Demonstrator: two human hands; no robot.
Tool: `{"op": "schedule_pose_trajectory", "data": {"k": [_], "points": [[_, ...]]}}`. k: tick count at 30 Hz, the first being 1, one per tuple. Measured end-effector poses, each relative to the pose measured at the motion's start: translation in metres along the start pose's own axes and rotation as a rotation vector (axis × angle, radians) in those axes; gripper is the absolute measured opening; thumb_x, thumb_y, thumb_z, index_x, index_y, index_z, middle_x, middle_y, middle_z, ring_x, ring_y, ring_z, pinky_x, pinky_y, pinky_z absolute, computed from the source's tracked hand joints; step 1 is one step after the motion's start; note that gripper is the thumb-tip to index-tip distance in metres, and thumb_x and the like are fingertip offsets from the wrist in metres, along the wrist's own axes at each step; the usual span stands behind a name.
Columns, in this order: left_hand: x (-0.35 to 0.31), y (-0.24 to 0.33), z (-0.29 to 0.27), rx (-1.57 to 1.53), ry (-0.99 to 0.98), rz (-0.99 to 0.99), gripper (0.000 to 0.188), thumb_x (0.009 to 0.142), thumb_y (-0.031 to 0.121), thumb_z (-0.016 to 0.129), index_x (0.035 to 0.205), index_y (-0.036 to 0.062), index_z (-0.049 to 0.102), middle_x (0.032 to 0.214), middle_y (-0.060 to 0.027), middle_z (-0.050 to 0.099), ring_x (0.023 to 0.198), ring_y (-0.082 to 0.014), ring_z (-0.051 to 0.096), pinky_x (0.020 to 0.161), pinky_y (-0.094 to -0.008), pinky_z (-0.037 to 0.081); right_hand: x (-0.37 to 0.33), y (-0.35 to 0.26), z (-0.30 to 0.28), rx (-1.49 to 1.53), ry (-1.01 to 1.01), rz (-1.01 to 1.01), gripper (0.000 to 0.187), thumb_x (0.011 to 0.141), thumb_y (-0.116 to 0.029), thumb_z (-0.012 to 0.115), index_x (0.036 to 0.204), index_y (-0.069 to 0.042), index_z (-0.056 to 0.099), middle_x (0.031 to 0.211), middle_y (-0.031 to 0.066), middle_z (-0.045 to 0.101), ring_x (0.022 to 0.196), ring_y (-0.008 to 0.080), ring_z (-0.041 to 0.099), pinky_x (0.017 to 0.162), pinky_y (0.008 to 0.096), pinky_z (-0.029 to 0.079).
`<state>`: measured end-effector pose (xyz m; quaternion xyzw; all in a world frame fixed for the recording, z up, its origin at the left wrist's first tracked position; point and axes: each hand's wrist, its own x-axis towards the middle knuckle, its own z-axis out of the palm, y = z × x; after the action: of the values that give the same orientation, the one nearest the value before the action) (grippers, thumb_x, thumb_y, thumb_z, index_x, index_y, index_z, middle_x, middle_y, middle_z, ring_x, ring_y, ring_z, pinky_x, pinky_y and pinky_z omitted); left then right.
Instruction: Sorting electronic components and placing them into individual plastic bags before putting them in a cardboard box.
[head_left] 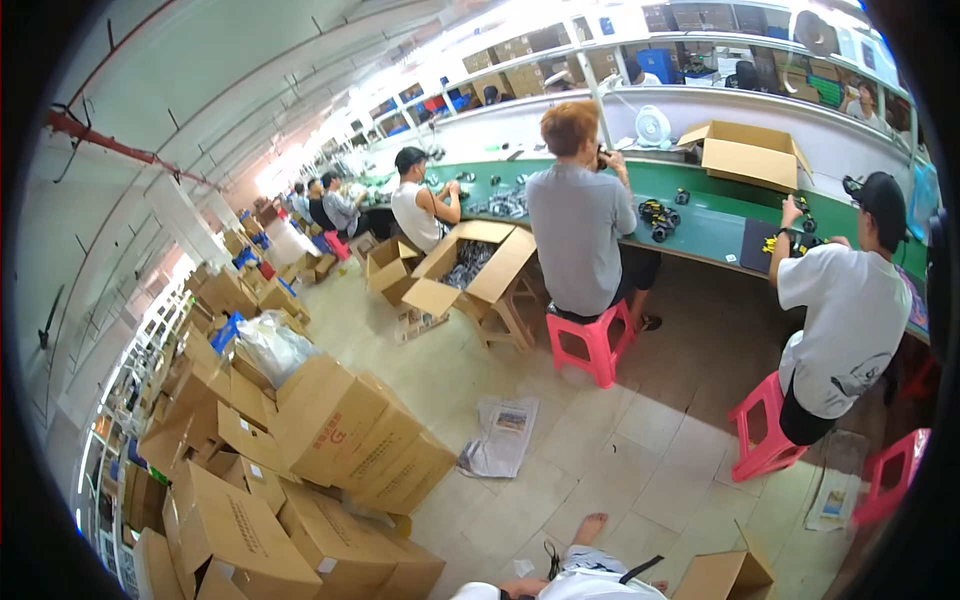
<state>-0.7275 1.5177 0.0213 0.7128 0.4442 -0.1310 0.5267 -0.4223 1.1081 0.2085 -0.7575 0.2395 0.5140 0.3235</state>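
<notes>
Neither of my hands shows. At the lower edge are my pale clothing (pixel 585 585) and a bare foot (pixel 592 528) on the tiled floor. Near my legs, at the lower right, stands an open cardboard box (pixel 724 577). A flattened pale sack (pixel 502 437) lies on the floor ahead of me. Farther off, a green workbench (pixel 715 232) runs along the wall, with black-and-yellow parts (pixel 657 218) on it. Seated there are a person in a grey shirt (pixel 580 230) and a person in a white shirt (pixel 845 320).
Cardboard boxes (pixel 365 440) are piled at the left, with a white plastic bag (pixel 275 345) among them. Pink stools (pixel 592 347) stand along the bench. An open box of dark parts (pixel 468 262) rests on a wooden stand (pixel 505 318). More people sit farther down the line.
</notes>
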Motion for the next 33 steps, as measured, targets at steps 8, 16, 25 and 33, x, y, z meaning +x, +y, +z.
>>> {"op": "schedule_pose_trajectory", "data": {"k": [8, 16, 25, 33], "points": [[0.0, 0.02, 0.046, 0.208, -0.177, 0.083, 0.046, 0.087, 0.043, 0.056, 0.114, 0.0067, 0.064, 0.099, -0.0164, 0.069, 0.093, -0.0283, 0.065, 0.084, -0.0379, 0.049, 0.011, 0.055, -0.071, 0.162, -0.028, 0.078, 0.039, 0.076, -0.02, 0.073, 0.109, 0.0, 0.062, 0.094, 0.014, 0.065, 0.08, 0.0281, 0.059, 0.068, 0.0421, 0.048], [0.02, 0.144, 0.011, 0.183, -0.272, -0.055, 0.047, 0.087, 0.042, 0.054, 0.119, 0.0072, 0.06, 0.101, -0.0155, 0.068, 0.094, -0.0287, 0.065, 0.082, -0.0379, 0.05, 0.012, 0.099, -0.107, 0.231, 0.013, 0.224, 0.037, 0.081, -0.02, 0.07, 0.111, 0.0, 0.059, 0.09, 0.0145, 0.064, 0.073, 0.0268, 0.057, 0.061, 0.0418, 0.047], [0.096, 0.215, 0.037, 0.238, -0.257, 0.185, 0.044, 0.087, 0.037, 0.053, 0.116, 0.005, 0.061, 0.108, -0.0178, 0.066, 0.101, -0.0313, 0.063, 0.088, -0.0391, 0.048, -0.005, 0.066, -0.114, 0.259, 0.167, 0.161, 0.039, 0.076, -0.025, 0.07, 0.106, -0.002, 0.064, 0.094, 0.0158, 0.065, 0.082, 0.027, 0.06, 0.071, 0.0379, 0.048], [0.127, 0.225, 0.049, 0.237, -0.274, 0.127, 0.039, 0.089, 0.031, 0.053, 0.115, 0.003, 0.06, 0.093, -0.0104, 0.067, 0.073, -0.0181, 0.064, 0.07, -0.0312, 0.051, -0.006, 0.09, -0.129, 0.318, 0.351, -0.066, 0.04, 0.068, -0.028, 0.074, 0.099, -0.004, 0.069, 0.099, 0.016, 0.068, 0.094, 0.0281, 0.063, 0.084, 0.0351, 0.049]]}}
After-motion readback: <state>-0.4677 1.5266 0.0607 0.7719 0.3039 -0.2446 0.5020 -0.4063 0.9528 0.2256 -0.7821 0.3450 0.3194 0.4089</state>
